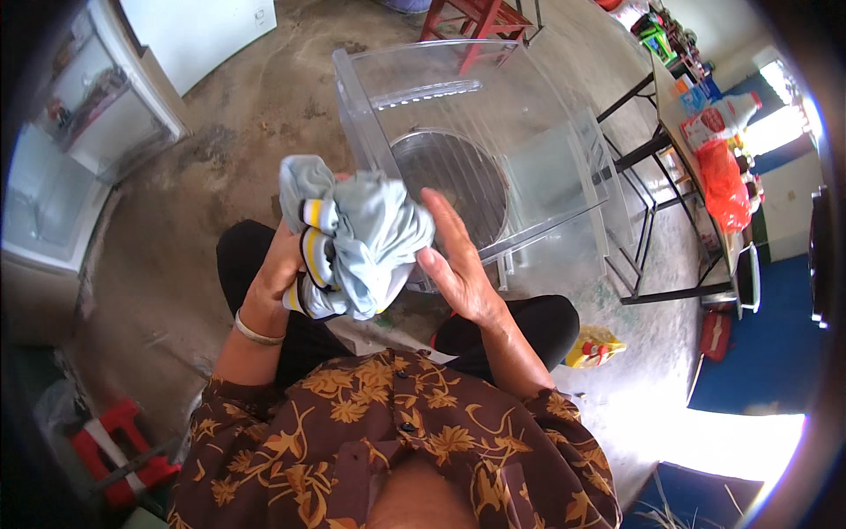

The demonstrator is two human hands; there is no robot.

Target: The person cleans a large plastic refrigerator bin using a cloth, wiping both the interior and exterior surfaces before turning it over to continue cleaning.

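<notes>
A bunched pale blue-grey cloth (373,244), with yellow, black and white striped trim, is gripped in my left hand (281,261). Folds of the cloth hide most of the left fingers. My right hand (459,268) is at the cloth's right side, fingers and thumb spread; whether its thumb touches the fabric is hard to tell. Beyond my hands a clear plastic drawer-like bin (548,125) sits low in front of my knees. A round metal basin (453,185) shows through or within the bin; I cannot tell which.
An open refrigerator (106,132) stands to the left. A red stool (476,23) is past the bin. On the right, a metal-framed table (687,142) carries bottles and a red plastic bag (720,182). A yellow packet (591,347) lies on the floor by my right knee.
</notes>
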